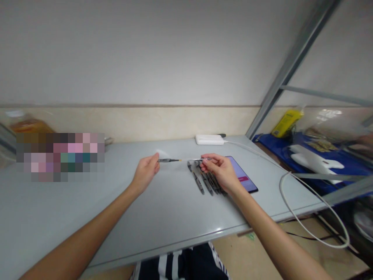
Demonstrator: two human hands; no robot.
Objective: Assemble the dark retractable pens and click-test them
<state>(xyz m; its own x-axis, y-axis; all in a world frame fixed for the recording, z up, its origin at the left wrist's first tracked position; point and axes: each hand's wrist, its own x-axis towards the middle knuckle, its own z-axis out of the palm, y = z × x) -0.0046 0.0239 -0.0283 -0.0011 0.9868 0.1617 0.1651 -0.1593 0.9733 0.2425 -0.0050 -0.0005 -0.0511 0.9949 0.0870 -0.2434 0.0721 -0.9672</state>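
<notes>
My left hand [146,171] is closed in a pinch on a dark grey pen barrel [166,160], held level above the desk. A thin clear pen refill [192,159] lies in line with the barrel, and the fingers of my right hand [220,169] are closed on its right end. Where the two parts meet shows a small yellowish spot; I cannot tell how far one sits inside the other. Below my right hand, several grey pens [197,181] rest side by side on the desk, partly hidden by it. A phone [246,179] with a lit screen lies beside that hand.
On the grey desk [131,229], a white power adapter [210,139] stands near the wall, its white cable [262,149] looping off the right edge. A blurred-out patch [61,157] covers items at left. Metal frame bars [271,93] and a blue surface [265,142] with clutter are at right.
</notes>
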